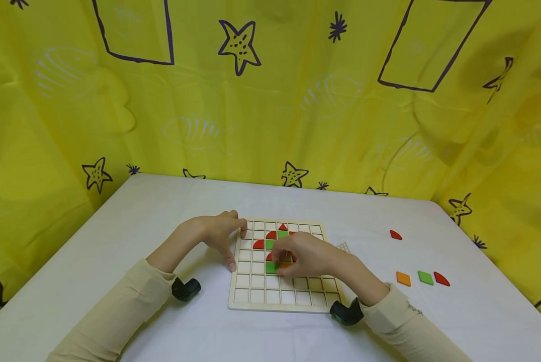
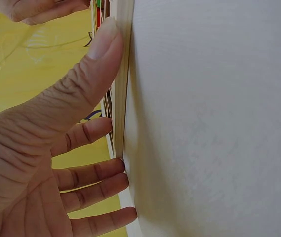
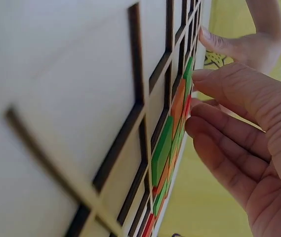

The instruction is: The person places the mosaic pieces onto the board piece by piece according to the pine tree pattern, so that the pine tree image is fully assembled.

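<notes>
A wooden grid board point(image 1: 251, 297) lies on the table with red, green and orange tiles set in its cells. My left hand point(image 1: 220, 232) rests at its left edge; in the left wrist view the thumb point(image 2: 100, 47) presses the rim, the other fingers spread beside it. Over the middle of the board is my right hand point(image 1: 308, 254). Its fingertips touch a green square tile point(image 3: 187, 69) lying in a cell beside an orange square tile point(image 3: 178, 102). Another green tile point(image 3: 162, 145) shows nearer the right wrist camera. The right hand hides several tiles in the head view.
To the right lie a red quarter-round piece point(image 1: 395, 235), an orange square point(image 1: 403, 279), a green square point(image 1: 426, 277) and a second red quarter-round point(image 1: 442, 279). A small gridded card point(image 1: 344, 247) lies by the board's right edge. A yellow patterned curtain point(image 1: 261, 115) surrounds the white table point(image 1: 171, 327).
</notes>
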Motion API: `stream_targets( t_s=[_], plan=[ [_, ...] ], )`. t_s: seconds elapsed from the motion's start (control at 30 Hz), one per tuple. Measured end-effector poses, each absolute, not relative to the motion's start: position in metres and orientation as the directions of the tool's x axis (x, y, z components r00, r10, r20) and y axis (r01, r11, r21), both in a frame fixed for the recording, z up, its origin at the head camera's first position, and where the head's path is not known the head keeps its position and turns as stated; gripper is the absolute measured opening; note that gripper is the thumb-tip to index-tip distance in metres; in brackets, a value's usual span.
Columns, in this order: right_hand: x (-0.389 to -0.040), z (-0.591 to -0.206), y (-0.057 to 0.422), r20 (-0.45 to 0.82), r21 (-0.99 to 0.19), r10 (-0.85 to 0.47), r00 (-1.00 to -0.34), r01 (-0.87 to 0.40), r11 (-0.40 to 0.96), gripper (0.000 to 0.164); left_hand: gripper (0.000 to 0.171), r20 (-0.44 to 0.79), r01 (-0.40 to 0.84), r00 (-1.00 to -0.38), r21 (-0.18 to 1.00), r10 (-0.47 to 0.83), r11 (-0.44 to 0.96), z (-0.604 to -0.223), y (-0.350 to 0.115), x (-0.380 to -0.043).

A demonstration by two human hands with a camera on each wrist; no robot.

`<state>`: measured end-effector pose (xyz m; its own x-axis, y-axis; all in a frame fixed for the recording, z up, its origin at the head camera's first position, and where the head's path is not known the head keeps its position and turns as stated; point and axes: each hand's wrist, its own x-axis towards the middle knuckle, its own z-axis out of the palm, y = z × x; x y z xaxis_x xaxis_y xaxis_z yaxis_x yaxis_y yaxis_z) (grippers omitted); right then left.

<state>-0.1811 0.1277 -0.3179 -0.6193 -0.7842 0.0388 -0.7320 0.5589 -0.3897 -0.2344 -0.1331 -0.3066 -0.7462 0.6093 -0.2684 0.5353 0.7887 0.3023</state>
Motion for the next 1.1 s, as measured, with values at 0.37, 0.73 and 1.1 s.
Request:
stream_targets(
  t_s=[0.37, 0.73, 1.1],
  plan=[
    [-0.183, -0.315, 0.165, 0.137, -0.386, -0.734, -0.665, -0.718, 0.579, 0.013, 0.067, -0.258, 0.545, -0.744, 0.299, 0.616, 0.784, -0.307, -0.133, -0.234],
    [-0.185, -0.302, 0.202, 0.208, -0.374, -0.66, -0.722, -0.682, 0.628, 0.014, 0.067, -0.261, 0.54, -0.745, 0.305, 0.614, 0.785, -0.31, -0.134, -0.235],
    [-0.18, -0.296, 0.243, 0.285, -0.343, -0.578, -0.765, -0.644, 0.684, 0.017, 0.066, -0.266, 0.529, -0.75, 0.309, 0.606, 0.79, -0.307, -0.133, -0.233]
  ],
)
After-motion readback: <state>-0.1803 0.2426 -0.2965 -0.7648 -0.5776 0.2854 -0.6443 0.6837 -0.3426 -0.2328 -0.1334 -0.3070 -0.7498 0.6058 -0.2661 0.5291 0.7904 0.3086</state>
